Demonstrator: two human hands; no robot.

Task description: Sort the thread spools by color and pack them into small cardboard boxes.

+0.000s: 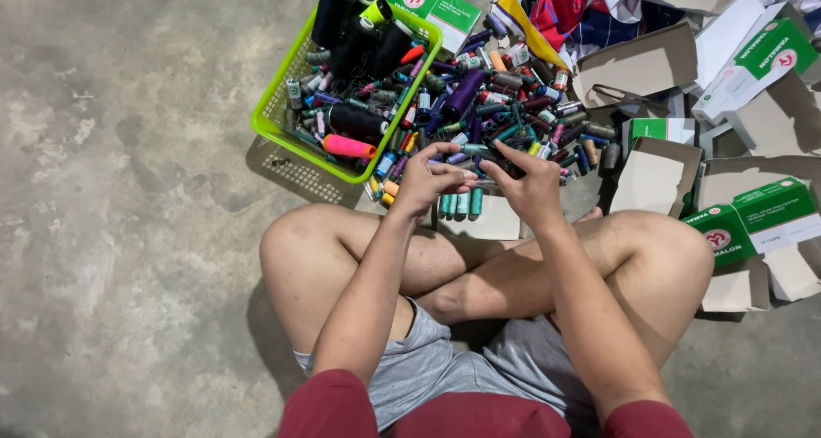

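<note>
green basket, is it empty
No, the green basket holds big black thread cones, a pink cone and many small spools.

Seated cross-legged on the floor. Ahead of the knees, a heap of thread spools, spilling from a tipped basket at the left. Between knees and heap, a small open box holding a row of spools. Right of the heap, scattered cardboard boxes. Behind it, piled cloth.
</note>
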